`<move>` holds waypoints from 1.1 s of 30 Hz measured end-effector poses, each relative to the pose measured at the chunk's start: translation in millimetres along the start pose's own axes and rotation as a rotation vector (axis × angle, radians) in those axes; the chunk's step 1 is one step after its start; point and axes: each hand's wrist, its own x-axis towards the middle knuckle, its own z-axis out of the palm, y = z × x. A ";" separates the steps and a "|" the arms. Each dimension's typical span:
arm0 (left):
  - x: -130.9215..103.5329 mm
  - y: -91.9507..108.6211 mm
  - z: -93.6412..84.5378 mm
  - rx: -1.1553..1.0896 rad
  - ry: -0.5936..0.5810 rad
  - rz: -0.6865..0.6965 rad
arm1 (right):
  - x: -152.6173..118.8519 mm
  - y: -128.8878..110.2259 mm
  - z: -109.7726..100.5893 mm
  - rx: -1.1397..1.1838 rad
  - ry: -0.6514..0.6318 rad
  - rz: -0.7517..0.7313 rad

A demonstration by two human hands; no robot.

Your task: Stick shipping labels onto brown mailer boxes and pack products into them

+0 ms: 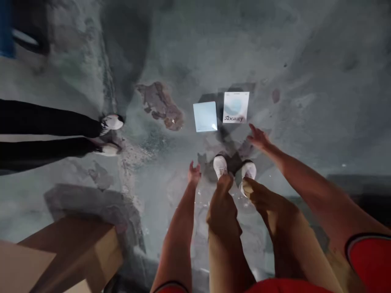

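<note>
Two flat boxes lie side by side on the grey floor in front of my feet. The left one is a plain pale blue box (205, 116). Beside it is a white box (236, 106) with a pale blue patch and the printed word "beauty". My right hand (258, 137) hovers just below the white box's lower right corner, fingers apart, holding nothing. Lower down and to the left, my left hand (194, 173) hangs below the pale blue box, clear of it, with thumb and fingers parted and nothing in them.
My white shoes (220, 166) stand below the boxes. At the left, another person's black-trousered legs (51, 120) end in white shoes. An open cardboard box (91, 248) fills the lower left. A brown stained patch (160, 105) marks the floor. Something blue (6, 28) shows at the upper left.
</note>
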 end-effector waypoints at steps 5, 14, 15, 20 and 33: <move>127.9 48.9 68.6 -0.068 -0.047 -0.062 | 91.0 -1.6 32.6 -0.099 0.103 -0.021; 38.0 93.3 80.3 -0.380 -0.066 0.008 | 17.9 -29.8 -47.5 1.146 0.066 0.082; 6.6 103.9 69.5 -0.399 -0.075 0.010 | -4.1 -40.1 -71.6 1.238 0.044 0.110; -143.9 185.9 19.7 -0.447 -0.149 0.086 | -111.1 -106.1 -198.1 1.764 -0.135 0.308; -318.1 384.7 43.7 -0.410 -0.394 0.213 | -164.6 -209.2 -430.3 1.982 -0.005 -0.117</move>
